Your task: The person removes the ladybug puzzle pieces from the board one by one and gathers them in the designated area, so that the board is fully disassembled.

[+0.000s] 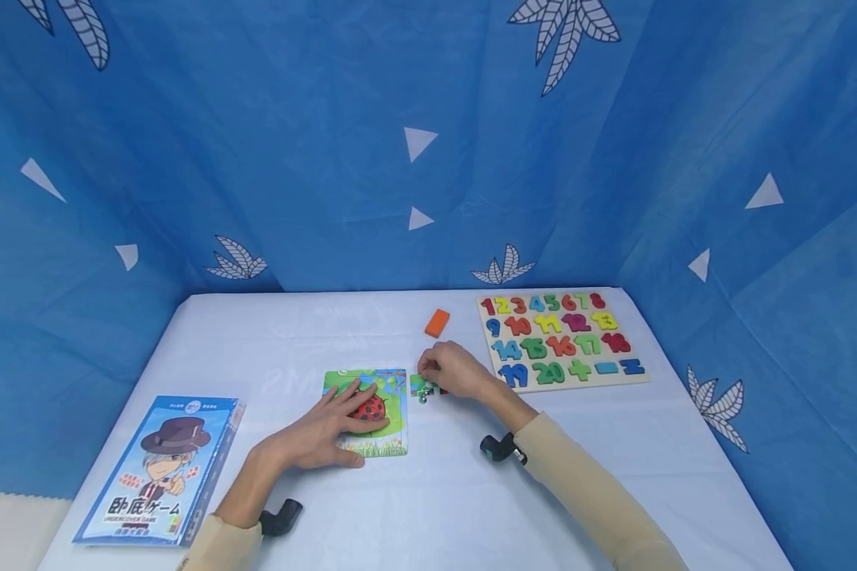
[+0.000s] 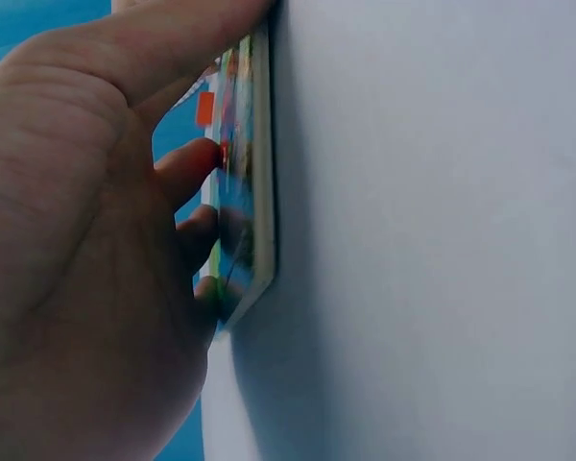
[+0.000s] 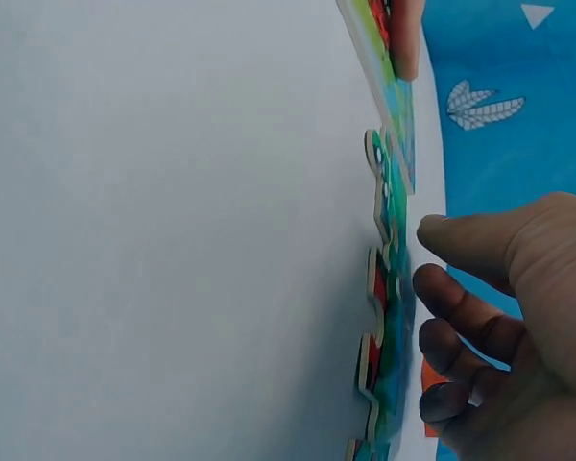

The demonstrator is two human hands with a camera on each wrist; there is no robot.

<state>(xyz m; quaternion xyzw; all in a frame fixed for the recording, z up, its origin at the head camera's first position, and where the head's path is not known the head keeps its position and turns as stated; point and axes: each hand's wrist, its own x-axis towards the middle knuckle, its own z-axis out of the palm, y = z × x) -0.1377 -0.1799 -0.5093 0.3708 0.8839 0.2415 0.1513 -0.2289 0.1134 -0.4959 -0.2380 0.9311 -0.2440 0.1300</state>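
The fingers of the left hand (image 1: 323,432) are spread wide and rest on a ladybug puzzle (image 1: 397,396), flat on the white table (image 1: 414,507). The fingers of the right hand (image 1: 459,369) are a little bent, with a small gap by the thumb, just over more puzzle pieces (image 1: 418,387) beside the ladybug puzzle. Farther out are an orange block (image 1: 437,323), a board of bright numbers (image 1: 600,381) and a blue box (image 1: 160,476).
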